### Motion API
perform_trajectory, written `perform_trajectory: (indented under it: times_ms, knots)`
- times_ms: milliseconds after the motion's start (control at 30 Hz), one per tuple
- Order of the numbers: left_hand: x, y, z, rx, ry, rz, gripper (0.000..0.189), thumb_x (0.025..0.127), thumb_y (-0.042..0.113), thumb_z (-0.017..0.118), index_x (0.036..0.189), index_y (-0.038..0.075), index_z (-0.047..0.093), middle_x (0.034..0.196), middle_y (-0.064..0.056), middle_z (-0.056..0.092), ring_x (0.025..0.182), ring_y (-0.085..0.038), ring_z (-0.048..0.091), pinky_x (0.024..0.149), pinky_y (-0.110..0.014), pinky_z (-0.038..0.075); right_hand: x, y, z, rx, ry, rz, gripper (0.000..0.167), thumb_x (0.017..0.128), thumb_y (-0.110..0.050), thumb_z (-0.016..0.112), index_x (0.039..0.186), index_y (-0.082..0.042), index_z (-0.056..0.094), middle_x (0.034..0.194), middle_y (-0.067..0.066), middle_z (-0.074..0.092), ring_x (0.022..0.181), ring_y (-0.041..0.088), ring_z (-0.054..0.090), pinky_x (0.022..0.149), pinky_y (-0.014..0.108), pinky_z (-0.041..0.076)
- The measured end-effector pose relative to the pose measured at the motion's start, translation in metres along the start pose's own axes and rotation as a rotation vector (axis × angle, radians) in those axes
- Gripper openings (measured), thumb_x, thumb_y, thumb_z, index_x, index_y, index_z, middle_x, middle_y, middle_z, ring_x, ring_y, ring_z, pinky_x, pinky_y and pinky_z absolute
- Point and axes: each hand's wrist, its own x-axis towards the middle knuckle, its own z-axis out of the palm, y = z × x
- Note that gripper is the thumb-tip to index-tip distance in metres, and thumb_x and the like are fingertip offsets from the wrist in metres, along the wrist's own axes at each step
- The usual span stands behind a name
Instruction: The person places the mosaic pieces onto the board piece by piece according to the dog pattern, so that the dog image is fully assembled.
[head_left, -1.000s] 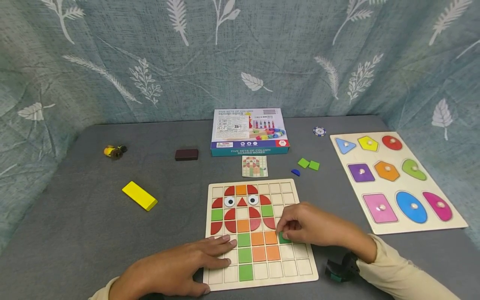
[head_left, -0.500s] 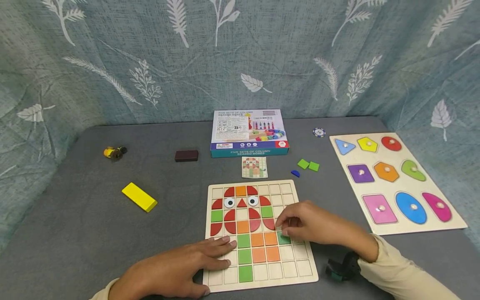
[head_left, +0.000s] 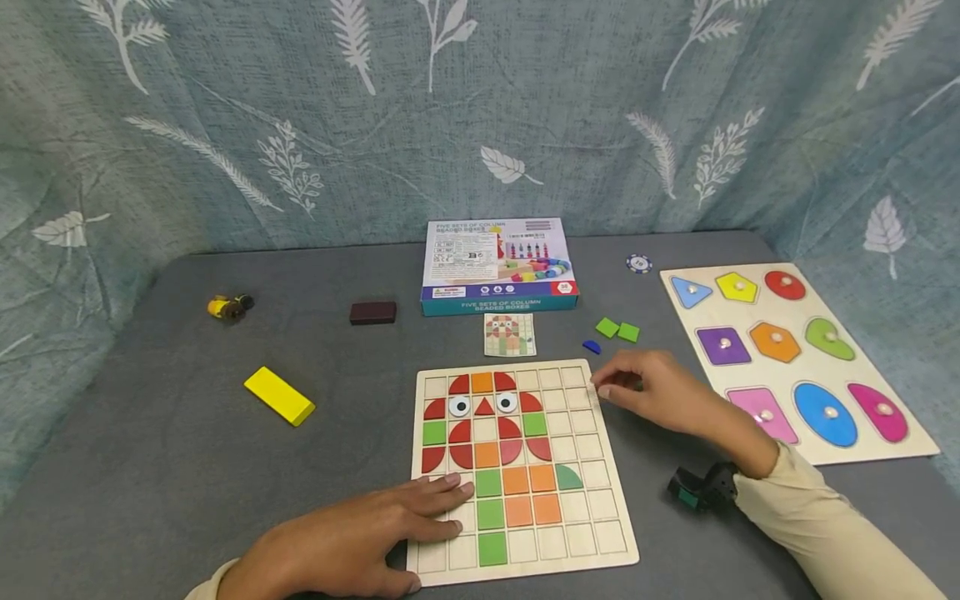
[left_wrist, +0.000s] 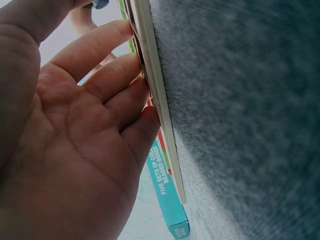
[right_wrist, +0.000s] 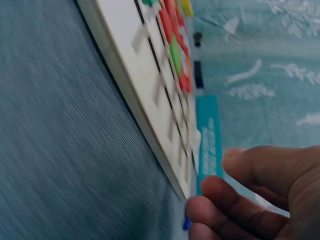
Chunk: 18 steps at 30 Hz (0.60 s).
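The wooden grid board [head_left: 581, 542] bears red, orange and green pieces, with two eye discs forming an owl-like face. My left hand [head_left: 360, 533] rests on its lower left part, fingers extended over the squares; the left wrist view shows the fingertips on the board's face. A dark green quarter-circle [head_left: 568, 477] sits in a square right of the orange ones. Beyond the board's right edge my right hand [head_left: 663, 392] hovers with bent fingers and a gap between thumb and forefinger, holding nothing. Ahead of it lie a blue half-circle [head_left: 592, 347] and two light green squares [head_left: 618, 330].
Behind the board lie a small picture card [head_left: 509, 335] and a beaded-boxes carton [head_left: 498, 267]. A knob puzzle [head_left: 765, 383] is at the right, near a poker chip [head_left: 638, 263]. On the left are a yellow block [head_left: 279, 396], a dark block [head_left: 372, 312] and a small yellow-and-black toy [head_left: 228, 306].
My right hand has let go of the dark green quarter-circle, leaving it in its square, and has moved up and right off the board. The left hand has stayed in place.
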Motion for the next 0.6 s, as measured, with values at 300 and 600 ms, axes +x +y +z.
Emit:
perform_trajectory:
  times_ms: [300,600]
  knots:
    - [-0.001,0.001,0.001,-0.016,0.007,-0.031,0.058,0.084,0.026,0.078,0.138,0.025,0.057,0.154,0.012,0.031,0.143,-0.021,0.027,0.104,-0.042,0.04,0.011,0.014,-0.02,-0.034,0.108,0.054,0.02,0.09,-0.003,0.068,0.109,0.0,0.07,0.105,0.011,0.066,0.095,0.027,0.06,0.085,0.048,0.049]
    - [-0.002,0.0,0.0,-0.017,0.006,-0.008,0.057,0.084,0.024,0.077,0.138,0.023,0.057,0.154,0.01,0.033,0.143,-0.022,0.028,0.103,-0.041,0.041,0.02,0.03,-0.03,-0.078,0.156,0.136,0.024,0.088,-0.001,0.067,0.111,0.007,0.068,0.106,0.02,0.066,0.097,0.035,0.062,0.084,0.051,0.049]
